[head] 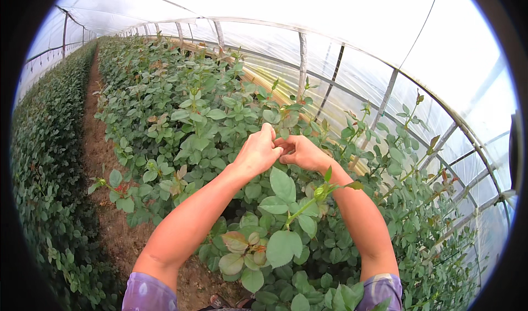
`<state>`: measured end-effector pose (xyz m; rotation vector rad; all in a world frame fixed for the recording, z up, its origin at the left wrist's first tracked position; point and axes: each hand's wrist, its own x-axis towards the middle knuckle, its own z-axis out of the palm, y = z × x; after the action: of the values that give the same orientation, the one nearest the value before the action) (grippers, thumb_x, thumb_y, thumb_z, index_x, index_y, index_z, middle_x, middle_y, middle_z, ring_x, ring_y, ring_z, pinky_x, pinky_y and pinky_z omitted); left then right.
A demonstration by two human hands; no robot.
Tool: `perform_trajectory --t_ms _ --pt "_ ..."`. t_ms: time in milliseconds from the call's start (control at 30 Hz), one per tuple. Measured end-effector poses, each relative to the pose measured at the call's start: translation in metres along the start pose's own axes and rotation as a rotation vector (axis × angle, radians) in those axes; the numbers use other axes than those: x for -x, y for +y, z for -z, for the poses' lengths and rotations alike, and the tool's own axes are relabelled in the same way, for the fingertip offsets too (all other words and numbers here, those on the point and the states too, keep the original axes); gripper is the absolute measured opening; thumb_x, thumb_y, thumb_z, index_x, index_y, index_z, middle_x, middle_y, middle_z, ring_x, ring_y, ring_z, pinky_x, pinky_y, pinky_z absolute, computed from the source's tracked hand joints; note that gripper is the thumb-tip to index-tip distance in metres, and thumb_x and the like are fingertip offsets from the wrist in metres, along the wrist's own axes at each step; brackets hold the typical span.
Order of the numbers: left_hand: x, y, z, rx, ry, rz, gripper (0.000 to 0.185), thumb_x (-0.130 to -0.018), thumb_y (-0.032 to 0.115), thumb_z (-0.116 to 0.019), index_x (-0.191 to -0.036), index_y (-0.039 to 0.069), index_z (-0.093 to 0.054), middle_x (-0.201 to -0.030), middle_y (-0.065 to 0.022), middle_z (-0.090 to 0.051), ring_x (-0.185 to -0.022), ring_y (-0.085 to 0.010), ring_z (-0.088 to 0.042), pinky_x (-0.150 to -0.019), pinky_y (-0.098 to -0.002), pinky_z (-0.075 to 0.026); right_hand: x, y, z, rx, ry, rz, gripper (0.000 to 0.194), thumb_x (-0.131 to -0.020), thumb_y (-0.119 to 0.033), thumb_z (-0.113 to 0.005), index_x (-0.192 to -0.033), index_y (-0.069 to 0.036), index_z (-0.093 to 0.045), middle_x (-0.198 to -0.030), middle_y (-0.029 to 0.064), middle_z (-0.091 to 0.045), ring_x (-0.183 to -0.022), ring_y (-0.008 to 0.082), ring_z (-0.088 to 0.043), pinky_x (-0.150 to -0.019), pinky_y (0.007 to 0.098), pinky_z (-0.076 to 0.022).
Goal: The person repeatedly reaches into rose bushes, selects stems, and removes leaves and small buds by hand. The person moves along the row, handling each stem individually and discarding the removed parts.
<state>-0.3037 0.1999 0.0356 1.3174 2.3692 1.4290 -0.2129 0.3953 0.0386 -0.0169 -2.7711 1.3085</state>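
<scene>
Both hands meet over a dense bed of rose plants (198, 141). My left hand (259, 149) has its fingers curled, thumb towards the right hand. My right hand (303, 152) touches it, with thumb and fingers bent inward. Leaves lie right behind the fingertips; whether either hand pinches a stem or bud cannot be told. Nearer to me, between the forearms, a green rosebud (320, 193) stands on a thick light-green stem (300, 212). Below it are a broad green leaf (284, 248) and some reddish young leaves (235, 242).
A bare soil path (103, 187) runs along the left, with another row of rose plants (49, 154) beyond it. Wooden posts (302, 63) and clear plastic sheeting (264, 42) form the greenhouse wall behind and to the right. Tall shoots (406, 125) lean out at the right.
</scene>
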Motion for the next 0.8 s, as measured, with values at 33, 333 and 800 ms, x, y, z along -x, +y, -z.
perform_trajectory --t_ms 33,333,800 --pt "0.0 -0.004 0.001 -0.029 0.018 0.011 0.038 -0.095 0.017 -0.078 -0.117 0.001 -0.051 -0.098 -0.0143 -0.072 -0.084 -0.025 -0.071 -0.078 -0.041 -0.057 -0.005 0.002 -0.004 -0.012 0.012 0.035 0.051 -0.087 0.005 -0.077 -0.137 0.001 -0.067 -0.112 0.0076 -0.077 -0.1 0.0162 -0.071 -0.093 0.0359 -0.0582" --pt "-0.003 -0.034 0.025 -0.156 0.067 0.029 0.031 -0.088 0.023 -0.08 -0.104 -0.003 -0.075 -0.083 -0.0125 -0.074 -0.075 -0.023 -0.071 -0.073 -0.0393 -0.057 -0.043 -0.01 -0.024 0.292 0.029 0.126 0.03 -0.079 -0.019 -0.087 -0.092 0.0 -0.068 -0.082 0.0128 -0.071 -0.078 0.0289 -0.07 -0.076 0.0426 -0.0552" --pt "0.022 -0.029 0.013 -0.014 -0.026 -0.099 0.018 -0.093 0.013 -0.08 -0.101 -0.003 -0.077 -0.088 -0.0047 -0.067 -0.075 -0.0121 -0.06 -0.068 -0.0313 -0.052 -0.025 0.002 0.003 0.158 -0.208 0.13 0.018 -0.088 -0.016 -0.081 -0.098 -0.004 -0.073 -0.084 0.001 -0.071 -0.074 0.0122 -0.057 -0.067 0.0346 -0.0496"
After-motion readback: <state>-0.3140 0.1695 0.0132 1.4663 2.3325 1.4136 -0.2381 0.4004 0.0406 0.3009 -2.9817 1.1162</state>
